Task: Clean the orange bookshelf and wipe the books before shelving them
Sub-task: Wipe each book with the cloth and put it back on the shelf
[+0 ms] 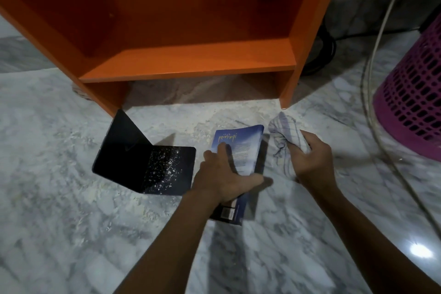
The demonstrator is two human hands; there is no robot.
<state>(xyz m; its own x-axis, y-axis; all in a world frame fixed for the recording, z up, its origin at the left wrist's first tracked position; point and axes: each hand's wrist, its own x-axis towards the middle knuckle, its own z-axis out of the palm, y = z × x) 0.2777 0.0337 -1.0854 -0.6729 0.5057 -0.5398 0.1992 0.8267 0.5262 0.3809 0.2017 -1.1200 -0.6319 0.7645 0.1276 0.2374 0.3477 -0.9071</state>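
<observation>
Our left hand [224, 174] clasps the blue book [241, 148], which lies on the marble floor [59, 198]. Our fingers cross its pale printed back cover and the thumb hooks round its edge. Our right hand [312, 157] grips a bunched checked cloth [284, 136] just beside the book. The orange bookshelf [191, 62] stands just beyond, with a dust-flecked black bookend [145, 162] at its foot.

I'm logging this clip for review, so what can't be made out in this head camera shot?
Head view:
Blue book: lower cover hidden under the left hand; its small print is too blurred to read.
Cloth: partly bunched inside the right hand.
Orange bookshelf: upper part cut off by the top edge.
Pink basket: cut off by the right edge; contents unseen.
Black bookend: white specks, dust or print unclear.
</observation>
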